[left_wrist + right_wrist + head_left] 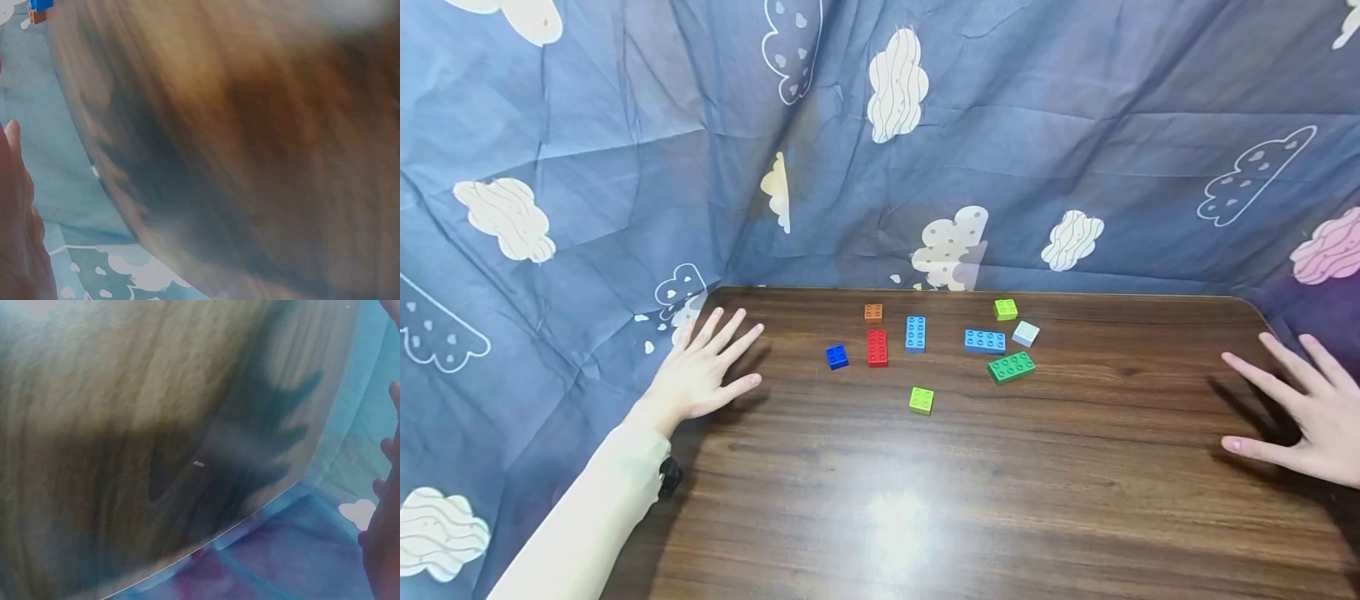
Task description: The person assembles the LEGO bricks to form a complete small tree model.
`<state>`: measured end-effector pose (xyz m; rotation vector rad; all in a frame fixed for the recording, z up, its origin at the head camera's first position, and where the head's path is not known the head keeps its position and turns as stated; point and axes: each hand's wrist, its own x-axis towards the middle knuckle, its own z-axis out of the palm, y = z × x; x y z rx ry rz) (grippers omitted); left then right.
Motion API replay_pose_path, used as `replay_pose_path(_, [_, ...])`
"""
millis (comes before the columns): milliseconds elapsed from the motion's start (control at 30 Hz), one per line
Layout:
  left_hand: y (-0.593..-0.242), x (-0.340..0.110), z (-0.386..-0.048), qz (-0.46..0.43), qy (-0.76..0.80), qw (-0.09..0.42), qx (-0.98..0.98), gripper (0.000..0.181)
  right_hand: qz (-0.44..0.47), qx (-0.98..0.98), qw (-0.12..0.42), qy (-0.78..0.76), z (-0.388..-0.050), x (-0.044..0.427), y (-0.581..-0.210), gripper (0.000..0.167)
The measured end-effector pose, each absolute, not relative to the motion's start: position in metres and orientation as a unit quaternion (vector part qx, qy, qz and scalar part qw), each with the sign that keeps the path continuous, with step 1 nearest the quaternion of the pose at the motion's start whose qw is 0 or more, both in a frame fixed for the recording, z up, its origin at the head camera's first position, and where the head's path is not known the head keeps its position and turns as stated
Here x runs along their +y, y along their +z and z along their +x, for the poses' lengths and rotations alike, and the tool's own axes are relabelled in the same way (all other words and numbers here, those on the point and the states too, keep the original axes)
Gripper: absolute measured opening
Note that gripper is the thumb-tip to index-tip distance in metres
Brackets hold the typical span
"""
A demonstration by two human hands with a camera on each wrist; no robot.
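We have nine toy building bricks loose on the wooden table point(1037, 483), none in hand. Our left hand point(700, 375) is raised at the left edge, fingers and thumb spread wide, holding nothing; our right hand point(1311, 412) is likewise splayed and unladen at the right edge. Nearest our left is the square dark blue brick point(837, 357), then the long red brick point(877, 348), with the orange brick point(873, 313) behind it and an upright-lying light blue brick point(915, 334) beside. Rightward, a crosswise light blue brick point(985, 341), the green brick point(1011, 367), the white brick point(1026, 334) and the far lime brick point(1005, 309) lie close together; the near lime brick point(921, 401) sits apart, in front. We judge this a pause with hands clear; handling any brick would call for reaching inward and pinching its sides.
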<state>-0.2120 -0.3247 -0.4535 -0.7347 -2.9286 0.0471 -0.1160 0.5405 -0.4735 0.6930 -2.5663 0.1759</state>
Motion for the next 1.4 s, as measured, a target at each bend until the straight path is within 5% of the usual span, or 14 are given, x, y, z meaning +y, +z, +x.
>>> replay_pose_path(267, [-0.453, -0.298, -0.226, -0.249, 0.01, 0.065, -0.966, 0.084, 0.114, -0.989, 0.087, 0.018, -0.113, 0.504, -0.458, 0.134])
replay_pose_path(500, [-0.453, -0.27, -0.229, -0.232, -0.02, 0.061, -0.971, 0.087, 0.117, -0.99, 0.062, 0.05, -0.13, 0.469, -0.458, 0.128])
replay_pose_path(900, [-0.453, -0.23, -0.231, -0.191, -0.134, 0.034, -0.972, 0.091, 0.112, -0.972, 0.077, 0.19, -0.153, 0.398, -0.457, 0.117])
replay_pose_path(1400, [-0.456, -0.176, -0.226, -0.217, -0.362, 0.039, -0.906, 0.084, 0.072, -0.926, 0.12, 0.351, -0.183, 0.33, -0.469, 0.081])
